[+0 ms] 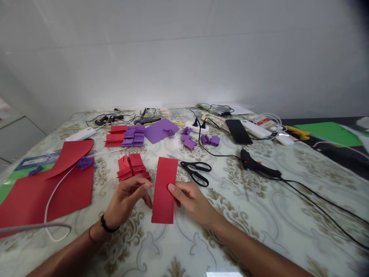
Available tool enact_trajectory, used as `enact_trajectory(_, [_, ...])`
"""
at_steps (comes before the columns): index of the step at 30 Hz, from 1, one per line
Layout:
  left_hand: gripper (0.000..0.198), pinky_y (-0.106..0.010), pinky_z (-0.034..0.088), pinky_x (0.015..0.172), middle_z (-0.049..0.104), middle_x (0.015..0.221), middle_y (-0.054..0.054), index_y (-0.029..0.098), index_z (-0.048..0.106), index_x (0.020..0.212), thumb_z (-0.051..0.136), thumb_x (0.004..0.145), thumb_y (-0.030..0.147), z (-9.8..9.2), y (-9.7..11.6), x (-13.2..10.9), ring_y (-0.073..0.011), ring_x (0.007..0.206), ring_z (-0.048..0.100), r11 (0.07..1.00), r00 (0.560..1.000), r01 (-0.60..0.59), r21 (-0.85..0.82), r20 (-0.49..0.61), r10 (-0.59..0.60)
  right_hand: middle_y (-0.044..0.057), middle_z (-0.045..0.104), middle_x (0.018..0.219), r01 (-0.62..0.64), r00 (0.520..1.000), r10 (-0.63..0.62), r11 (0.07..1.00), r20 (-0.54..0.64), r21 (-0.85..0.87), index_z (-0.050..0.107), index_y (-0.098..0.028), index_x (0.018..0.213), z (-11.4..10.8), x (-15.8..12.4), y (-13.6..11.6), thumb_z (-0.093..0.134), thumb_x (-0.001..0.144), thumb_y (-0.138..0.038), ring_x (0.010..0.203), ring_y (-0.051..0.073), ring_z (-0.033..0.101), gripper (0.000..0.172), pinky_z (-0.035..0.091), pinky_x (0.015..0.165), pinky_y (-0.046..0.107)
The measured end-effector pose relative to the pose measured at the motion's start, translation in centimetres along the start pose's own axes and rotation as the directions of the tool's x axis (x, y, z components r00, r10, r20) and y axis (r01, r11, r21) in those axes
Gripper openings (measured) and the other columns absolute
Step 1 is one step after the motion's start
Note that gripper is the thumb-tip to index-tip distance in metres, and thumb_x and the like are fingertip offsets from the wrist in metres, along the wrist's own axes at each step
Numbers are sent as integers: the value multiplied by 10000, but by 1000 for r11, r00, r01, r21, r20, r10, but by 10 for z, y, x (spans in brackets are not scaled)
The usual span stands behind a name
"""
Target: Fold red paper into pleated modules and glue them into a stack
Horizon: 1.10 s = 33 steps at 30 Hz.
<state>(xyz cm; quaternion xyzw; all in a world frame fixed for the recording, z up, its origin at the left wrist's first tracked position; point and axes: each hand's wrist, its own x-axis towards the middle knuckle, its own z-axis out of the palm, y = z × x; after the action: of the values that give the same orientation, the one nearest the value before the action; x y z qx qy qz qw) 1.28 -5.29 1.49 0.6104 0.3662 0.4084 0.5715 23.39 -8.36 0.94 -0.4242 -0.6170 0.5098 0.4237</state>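
Observation:
A red paper strip (pixel 164 196) is upright above the tablecloth, pinched at its right edge by my right hand (pixel 193 200), thumb in front and fingers behind. My left hand (pixel 127 198) is at the strip's left edge, its fingers loosely bent and apart, with nothing gripped between them. Whether its fingertips touch the paper I cannot tell. Just beyond that hand lie folded red paper pieces (pixel 132 166). Black-handled scissors (pixel 197 171) rest behind my right hand, their blades partly hidden by the strip.
Red sheets (pixel 72 188) with a white cable (pixel 50 200) cover the left side. Behind are folded purple pieces (pixel 135 135), a purple sheet (pixel 158 130) and a power strip (pixel 197 127). To the right lie a phone (pixel 238 131) and a corded black glue gun (pixel 259 165).

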Motion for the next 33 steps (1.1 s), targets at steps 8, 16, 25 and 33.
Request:
enact_trajectory(8, [449, -242, 428, 528, 584, 492, 43, 211, 439, 687, 475, 1050, 475, 1, -2, 1, -111, 431, 550, 989, 997, -75, 125, -11, 77, -10, 519, 579, -15, 1000, 15, 1000, 7, -4, 529, -183, 611, 1, 0, 0, 468, 963, -744, 558, 124, 472, 665, 354, 568, 260])
enact_trajectory(16, [547, -242, 440, 549, 604, 522, 7, 176, 550, 636, 459, 1043, 530, 1, -1, 3, -119, 481, 563, 977, 1000, -12, 215, 26, 7, -5, 532, 593, 10, 1000, -10, 999, 11, -32, 529, -182, 634, 1, 0, 3, 461, 994, -690, 564, 125, 475, 627, 351, 564, 260])
enact_trajectory(25, [377, -229, 392, 608, 581, 722, 5, 144, 628, 794, 616, 977, 474, 2, 4, 0, -118, 646, 479, 980, 977, 62, 189, 191, -98, -41, 420, 585, 23, 999, -19, 992, 36, -127, 441, -199, 631, 3, -1, 0, 478, 1024, -562, 555, 114, 382, 536, 293, 541, 266])
enact_trajectory(33, [382, -242, 428, 671, 614, 763, -11, 134, 655, 816, 555, 1016, 443, 0, 3, 1, -137, 707, 510, 978, 953, 42, 206, 287, -101, -16, 549, 607, -11, 999, 14, 997, 34, -73, 542, -188, 667, 3, 0, 1, 560, 987, -516, 576, 131, 486, 458, 362, 570, 262])
